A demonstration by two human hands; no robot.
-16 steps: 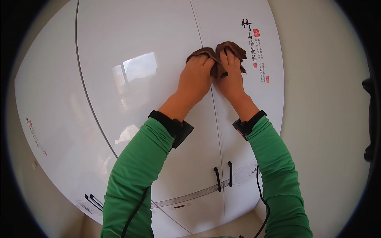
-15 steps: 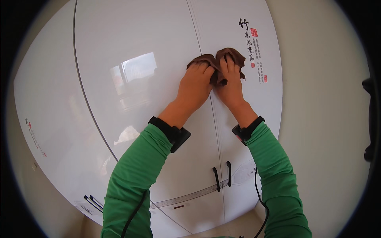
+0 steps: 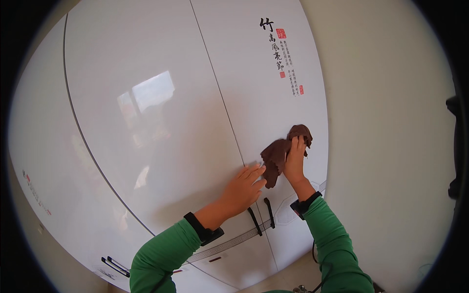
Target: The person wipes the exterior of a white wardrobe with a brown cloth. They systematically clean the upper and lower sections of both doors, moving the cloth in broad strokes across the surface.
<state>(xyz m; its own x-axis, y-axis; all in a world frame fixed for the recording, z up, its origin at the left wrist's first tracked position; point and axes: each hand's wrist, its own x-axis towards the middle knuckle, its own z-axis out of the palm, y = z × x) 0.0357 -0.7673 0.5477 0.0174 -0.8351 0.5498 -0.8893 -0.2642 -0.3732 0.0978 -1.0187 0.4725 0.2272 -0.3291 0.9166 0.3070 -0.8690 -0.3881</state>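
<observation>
A brown cloth [image 3: 276, 155] is bunched under my right hand [image 3: 295, 159], whose fingers press it to the glossy white cabinet door [image 3: 259, 107] on the right. Part of the cloth hangs loose to the left of that hand. Beside this loose part, my left hand [image 3: 242, 190] has its fingers stretched out near the gap between two doors. It holds nothing; I cannot tell whether its fingertips touch the cloth's edge. Below my hands, two black door handles [image 3: 262, 217] stand side by side.
A wide white door [image 3: 146, 171] spreads to the left, with a window's reflection on it. Another pair of dark handles [image 3: 115, 266] sits at the lower left. Beige wall [image 3: 381, 146] borders the cabinet on the right. A patterned band [image 3: 229, 244] crosses the doors low down.
Both hands have moved down the cabinet from higher up. My left hand has let go of the cloth, while my right hand has carried it down onto the right door.
</observation>
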